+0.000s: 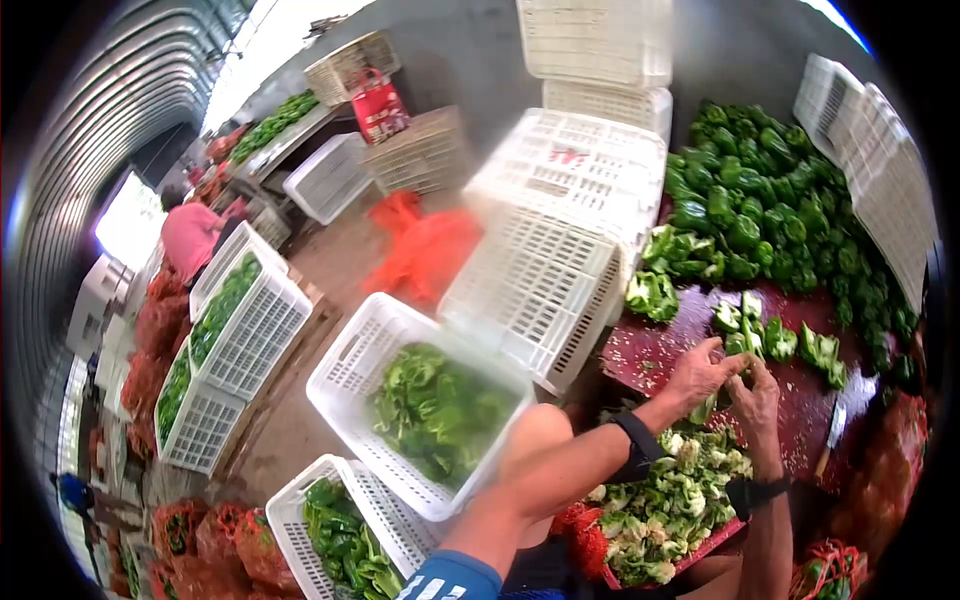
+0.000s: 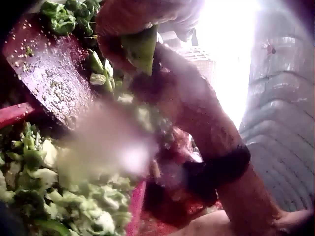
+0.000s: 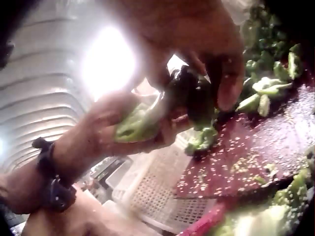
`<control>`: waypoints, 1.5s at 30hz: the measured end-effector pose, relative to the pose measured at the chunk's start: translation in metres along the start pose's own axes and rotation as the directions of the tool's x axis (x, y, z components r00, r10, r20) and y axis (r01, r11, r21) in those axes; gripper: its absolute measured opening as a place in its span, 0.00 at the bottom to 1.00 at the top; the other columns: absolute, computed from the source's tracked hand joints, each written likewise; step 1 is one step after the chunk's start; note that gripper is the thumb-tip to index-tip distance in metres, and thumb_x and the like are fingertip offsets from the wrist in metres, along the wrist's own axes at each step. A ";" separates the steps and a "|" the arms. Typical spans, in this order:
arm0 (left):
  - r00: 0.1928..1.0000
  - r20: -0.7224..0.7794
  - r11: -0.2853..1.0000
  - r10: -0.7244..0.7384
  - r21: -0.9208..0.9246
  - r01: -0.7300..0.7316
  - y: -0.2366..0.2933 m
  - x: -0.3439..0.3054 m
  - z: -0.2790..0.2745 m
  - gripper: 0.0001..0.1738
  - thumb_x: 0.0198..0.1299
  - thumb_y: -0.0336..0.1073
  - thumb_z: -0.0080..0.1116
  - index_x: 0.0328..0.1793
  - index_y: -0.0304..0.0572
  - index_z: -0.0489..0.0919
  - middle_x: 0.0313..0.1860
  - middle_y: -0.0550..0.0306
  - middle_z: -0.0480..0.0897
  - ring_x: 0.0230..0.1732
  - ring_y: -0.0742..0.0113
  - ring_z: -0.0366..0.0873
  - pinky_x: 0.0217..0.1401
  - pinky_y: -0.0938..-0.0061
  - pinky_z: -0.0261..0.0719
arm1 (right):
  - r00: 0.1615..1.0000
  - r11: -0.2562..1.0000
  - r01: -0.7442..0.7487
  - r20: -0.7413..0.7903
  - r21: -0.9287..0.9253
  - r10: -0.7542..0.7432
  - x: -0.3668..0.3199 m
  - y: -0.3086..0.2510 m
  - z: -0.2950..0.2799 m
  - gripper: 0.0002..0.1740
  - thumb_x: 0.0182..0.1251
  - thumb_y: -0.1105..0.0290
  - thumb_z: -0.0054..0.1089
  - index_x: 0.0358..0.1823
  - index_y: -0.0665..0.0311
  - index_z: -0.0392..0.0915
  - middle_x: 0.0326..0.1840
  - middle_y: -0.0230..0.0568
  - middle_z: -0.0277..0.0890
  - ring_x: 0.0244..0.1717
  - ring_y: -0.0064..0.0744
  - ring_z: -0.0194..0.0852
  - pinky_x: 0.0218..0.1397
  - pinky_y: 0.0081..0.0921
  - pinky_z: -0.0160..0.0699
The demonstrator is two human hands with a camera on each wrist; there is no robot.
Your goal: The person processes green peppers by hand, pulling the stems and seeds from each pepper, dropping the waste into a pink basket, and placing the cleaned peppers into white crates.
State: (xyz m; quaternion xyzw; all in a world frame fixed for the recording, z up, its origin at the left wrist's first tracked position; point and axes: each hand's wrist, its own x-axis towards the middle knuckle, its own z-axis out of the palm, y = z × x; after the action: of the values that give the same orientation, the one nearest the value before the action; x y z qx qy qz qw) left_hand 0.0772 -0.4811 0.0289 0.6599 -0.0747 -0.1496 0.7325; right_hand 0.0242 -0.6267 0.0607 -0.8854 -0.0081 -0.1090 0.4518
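Over the dark red board [image 1: 650, 355], my left hand [image 1: 697, 377] and right hand [image 1: 757, 402] meet at a green bell pepper. The left fingers grip a pale green pepper piece [image 3: 140, 123], plain in the right wrist view. From above, my right hand [image 3: 197, 34] holds the pepper's dark green part [image 3: 199, 96], partly hidden behind its fingers. The left wrist view shows a green wedge of it [image 2: 140, 49] under my left hand [image 2: 147, 14]. Split pepper pieces [image 1: 780, 340] lie on the board just beyond the hands.
Whole peppers [image 1: 745, 190] are heaped behind the board. A knife [image 1: 835, 425] lies at its right. Below my forearms sits a tub of pepper cores [image 1: 670, 500]. At left, a white crate [image 1: 340, 375] holds pepper pieces; more white crates [image 1: 540, 270] stand behind it.
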 end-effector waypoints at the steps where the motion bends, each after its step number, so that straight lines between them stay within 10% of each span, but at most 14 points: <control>1: 0.997 0.072 0.977 0.037 -0.214 -0.021 -0.001 0.001 -0.002 0.36 0.64 0.48 0.72 0.67 0.25 0.73 0.49 0.48 0.83 0.46 0.64 0.82 0.47 0.73 0.84 | 0.998 0.995 -0.007 0.060 0.096 0.001 -0.003 -0.022 0.002 0.21 0.70 0.68 0.61 0.61 0.70 0.77 0.42 0.46 0.84 0.43 0.30 0.82 0.46 0.30 0.81; 6: 0.997 0.062 0.857 -0.049 -0.509 0.074 0.048 -0.022 -0.051 0.14 0.59 0.28 0.67 0.50 0.32 0.80 0.41 0.53 0.84 0.38 0.67 0.84 0.41 0.73 0.84 | 0.987 0.939 0.016 0.144 0.344 -0.069 -0.008 -0.061 0.006 0.21 0.70 0.75 0.55 0.63 0.75 0.77 0.53 0.46 0.83 0.51 0.30 0.82 0.54 0.28 0.84; 11: 0.999 0.026 0.894 0.038 -0.448 -0.022 0.084 -0.041 -0.109 0.10 0.57 0.26 0.67 0.44 0.34 0.80 0.36 0.55 0.84 0.33 0.69 0.83 0.36 0.76 0.84 | 0.990 0.857 -0.006 0.125 0.515 -0.068 -0.003 -0.074 0.012 0.19 0.73 0.75 0.54 0.62 0.73 0.77 0.49 0.43 0.83 0.45 0.27 0.84 0.40 0.21 0.82; 18: 0.885 -0.421 0.947 0.201 -0.149 -0.286 0.112 -0.148 -0.231 0.15 0.55 0.30 0.68 0.48 0.35 0.79 0.36 0.57 0.82 0.36 0.69 0.82 0.39 0.73 0.83 | 1.000 0.864 0.022 -0.009 0.503 -0.020 0.010 -0.049 -0.029 0.10 0.77 0.67 0.58 0.53 0.62 0.81 0.35 0.32 0.83 0.26 0.17 0.79 0.26 0.16 0.75; 21: 0.757 -0.634 0.985 0.158 0.152 -0.079 0.082 -0.206 -0.288 0.18 0.54 0.34 0.68 0.50 0.34 0.83 0.42 0.55 0.86 0.39 0.63 0.82 0.45 0.68 0.81 | 0.997 0.909 -0.003 -0.065 0.416 0.033 0.007 -0.066 -0.091 0.10 0.77 0.65 0.58 0.50 0.62 0.81 0.33 0.32 0.81 0.26 0.17 0.75 0.28 0.18 0.73; 23: 0.636 -0.658 0.795 0.403 0.596 0.113 -0.035 -0.233 -0.374 0.23 0.53 0.40 0.71 0.51 0.31 0.83 0.38 0.49 0.85 0.36 0.64 0.80 0.42 0.66 0.78 | 0.993 0.931 0.011 -0.111 0.365 0.032 0.006 -0.070 -0.136 0.10 0.77 0.65 0.57 0.49 0.63 0.81 0.32 0.31 0.79 0.24 0.17 0.72 0.28 0.18 0.72; 24: 0.650 -0.720 0.869 0.243 0.459 0.183 -0.044 -0.252 -0.369 0.27 0.52 0.43 0.73 0.53 0.29 0.82 0.35 0.47 0.84 0.34 0.60 0.78 0.41 0.63 0.77 | 0.990 0.942 0.034 -0.137 0.333 0.012 0.005 -0.066 -0.160 0.10 0.78 0.66 0.57 0.49 0.64 0.81 0.32 0.32 0.79 0.24 0.17 0.70 0.28 0.18 0.72; 27: 0.879 -0.456 0.319 -0.136 0.820 0.475 -0.102 -0.295 -0.398 0.28 0.56 0.47 0.66 0.54 0.30 0.83 0.41 0.29 0.85 0.45 0.34 0.84 0.51 0.50 0.82 | 0.980 0.961 0.032 -0.198 0.275 0.024 -0.008 -0.079 -0.224 0.10 0.78 0.66 0.56 0.49 0.65 0.80 0.33 0.33 0.80 0.25 0.19 0.75 0.27 0.17 0.72; 28: 0.781 -0.549 0.177 -0.297 0.772 0.610 -0.072 -0.294 -0.378 0.26 0.53 0.45 0.66 0.50 0.27 0.84 0.42 0.26 0.85 0.46 0.32 0.84 0.53 0.50 0.82 | 0.978 0.959 0.028 -0.206 0.284 0.033 -0.014 -0.081 -0.241 0.10 0.78 0.66 0.56 0.49 0.65 0.81 0.33 0.33 0.80 0.25 0.19 0.76 0.27 0.17 0.73; 31: 0.832 -0.528 0.329 0.172 0.827 0.457 -0.057 -0.273 -0.374 0.26 0.50 0.42 0.67 0.50 0.25 0.83 0.42 0.26 0.85 0.47 0.33 0.84 0.53 0.50 0.82 | 0.968 0.993 -0.092 -0.227 0.068 0.105 -0.021 -0.101 -0.270 0.12 0.78 0.64 0.56 0.50 0.66 0.80 0.33 0.35 0.81 0.24 0.19 0.78 0.24 0.17 0.75; 33: 0.813 -0.575 0.514 0.094 0.727 0.455 0.028 -0.234 -0.326 0.24 0.54 0.36 0.67 0.55 0.28 0.82 0.43 0.31 0.86 0.45 0.42 0.87 0.51 0.60 0.83 | 0.971 0.989 -0.145 -0.191 0.027 0.147 -0.016 -0.114 -0.267 0.13 0.78 0.64 0.56 0.51 0.68 0.80 0.33 0.36 0.81 0.24 0.20 0.80 0.22 0.17 0.78; 35: 0.854 -0.430 0.650 0.293 0.744 0.152 0.069 -0.200 -0.297 0.20 0.59 0.33 0.66 0.56 0.29 0.81 0.40 0.40 0.87 0.43 0.52 0.87 0.49 0.64 0.83 | 0.972 0.986 -0.164 -0.171 0.016 0.164 -0.004 -0.115 -0.247 0.13 0.77 0.65 0.56 0.51 0.69 0.80 0.33 0.36 0.81 0.25 0.21 0.81 0.23 0.17 0.78; 40: 0.967 -0.183 0.946 0.177 0.303 -0.116 0.158 -0.131 -0.192 0.12 0.69 0.30 0.61 0.55 0.31 0.79 0.43 0.51 0.88 0.41 0.70 0.87 0.41 0.77 0.85 | 0.989 0.984 -0.145 -0.001 0.103 0.145 0.052 -0.084 -0.126 0.13 0.76 0.67 0.57 0.50 0.70 0.82 0.32 0.36 0.82 0.27 0.20 0.80 0.24 0.16 0.79; 45: 0.983 -0.116 0.964 0.140 -0.209 -0.162 0.159 -0.076 -0.103 0.11 0.69 0.29 0.61 0.54 0.33 0.80 0.41 0.52 0.87 0.36 0.69 0.86 0.36 0.76 0.85 | 0.994 0.991 -0.058 0.100 0.123 0.046 0.107 0.020 0.051 0.08 0.71 0.68 0.60 0.43 0.65 0.83 0.26 0.33 0.79 0.26 0.25 0.77 0.25 0.27 0.76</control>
State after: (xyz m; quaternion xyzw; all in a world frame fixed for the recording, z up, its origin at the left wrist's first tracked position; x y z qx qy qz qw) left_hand 0.0567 -0.3460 0.1811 0.5746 -0.0713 -0.0674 0.8126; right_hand 0.1402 -0.6064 0.0371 -0.8593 -0.0138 -0.0533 0.5084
